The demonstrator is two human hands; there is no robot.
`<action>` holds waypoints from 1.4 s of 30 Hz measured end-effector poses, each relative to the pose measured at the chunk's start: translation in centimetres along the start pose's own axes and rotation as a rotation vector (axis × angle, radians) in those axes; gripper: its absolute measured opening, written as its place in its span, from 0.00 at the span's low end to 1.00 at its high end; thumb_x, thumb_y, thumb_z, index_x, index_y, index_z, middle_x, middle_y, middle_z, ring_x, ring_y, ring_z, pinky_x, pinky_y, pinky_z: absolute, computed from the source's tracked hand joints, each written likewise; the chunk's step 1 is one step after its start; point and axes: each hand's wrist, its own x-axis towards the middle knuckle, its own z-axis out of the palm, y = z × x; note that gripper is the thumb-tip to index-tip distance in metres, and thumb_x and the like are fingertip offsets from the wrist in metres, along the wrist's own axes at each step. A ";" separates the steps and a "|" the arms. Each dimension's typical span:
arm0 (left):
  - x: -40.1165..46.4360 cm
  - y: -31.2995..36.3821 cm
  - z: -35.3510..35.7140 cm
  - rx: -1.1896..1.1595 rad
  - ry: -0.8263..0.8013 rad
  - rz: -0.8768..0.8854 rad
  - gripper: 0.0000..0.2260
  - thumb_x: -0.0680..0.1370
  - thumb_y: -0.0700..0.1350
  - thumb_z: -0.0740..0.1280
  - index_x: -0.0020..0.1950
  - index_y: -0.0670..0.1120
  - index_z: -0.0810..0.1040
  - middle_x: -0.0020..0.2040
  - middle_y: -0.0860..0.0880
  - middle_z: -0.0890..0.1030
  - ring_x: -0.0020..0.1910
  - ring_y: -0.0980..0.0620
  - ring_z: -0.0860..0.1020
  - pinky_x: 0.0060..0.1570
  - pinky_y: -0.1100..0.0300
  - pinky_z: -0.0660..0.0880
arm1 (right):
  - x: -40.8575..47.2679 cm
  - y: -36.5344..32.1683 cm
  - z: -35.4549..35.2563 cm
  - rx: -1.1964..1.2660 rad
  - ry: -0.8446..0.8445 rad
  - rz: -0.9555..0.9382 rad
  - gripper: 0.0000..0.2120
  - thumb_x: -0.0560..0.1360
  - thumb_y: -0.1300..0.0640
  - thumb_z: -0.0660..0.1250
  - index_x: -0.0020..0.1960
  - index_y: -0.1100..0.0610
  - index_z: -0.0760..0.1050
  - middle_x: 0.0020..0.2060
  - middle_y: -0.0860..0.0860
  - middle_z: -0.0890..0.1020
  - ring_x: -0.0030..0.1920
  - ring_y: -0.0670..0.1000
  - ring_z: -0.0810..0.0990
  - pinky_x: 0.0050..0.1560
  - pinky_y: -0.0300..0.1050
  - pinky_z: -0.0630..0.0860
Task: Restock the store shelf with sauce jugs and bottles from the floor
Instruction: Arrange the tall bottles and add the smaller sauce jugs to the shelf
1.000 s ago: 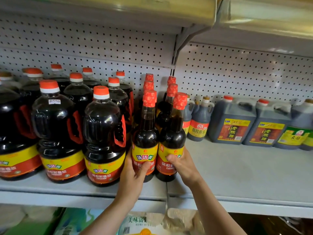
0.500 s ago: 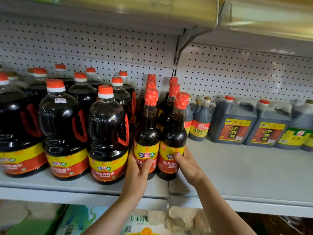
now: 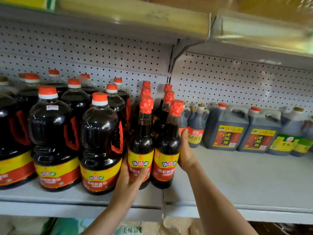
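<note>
Two slim dark sauce bottles with red foil caps stand side by side at the front of the grey shelf. My left hand grips the lower part of the left bottle, thumb across its yellow and red label. My right hand wraps the right side of the right bottle, thumb up along its shoulder. More slim bottles line up behind them. Several big round sauce jugs with orange caps and red handles fill the shelf to the left.
Grey square jugs and small dark jugs stand at the back right against the pegboard. Bare shelf lies in front of them. Another shelf hangs overhead. Bagged goods sit below the shelf edge.
My right hand slid from the front of the right bottle's label round to its right side and higher. The view moved in closer and shifted slightly left.
</note>
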 end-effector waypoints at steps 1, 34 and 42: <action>0.1 0.0 0.1 -0.017 -0.002 -0.005 0.36 0.67 0.64 0.73 0.73 0.65 0.64 0.65 0.70 0.74 0.64 0.68 0.74 0.62 0.62 0.70 | 0.5 0.0 0.0 0.006 0.023 0.013 0.43 0.73 0.22 0.48 0.79 0.47 0.63 0.74 0.54 0.73 0.74 0.57 0.71 0.74 0.63 0.67; -0.4 0.9 0.9 0.138 0.077 -0.103 0.51 0.55 0.75 0.74 0.75 0.62 0.63 0.60 0.72 0.77 0.59 0.70 0.76 0.60 0.59 0.71 | 5.8 0.1 -0.7 -0.069 -0.156 -0.034 0.47 0.68 0.18 0.54 0.78 0.44 0.65 0.73 0.48 0.74 0.74 0.50 0.70 0.76 0.57 0.65; -0.3 0.6 0.9 0.112 0.067 -0.095 0.44 0.55 0.73 0.75 0.68 0.69 0.64 0.60 0.74 0.75 0.59 0.72 0.75 0.56 0.64 0.71 | 6.1 0.5 -0.6 -0.042 -0.120 -0.044 0.48 0.68 0.19 0.55 0.77 0.50 0.68 0.70 0.53 0.77 0.71 0.52 0.74 0.71 0.51 0.72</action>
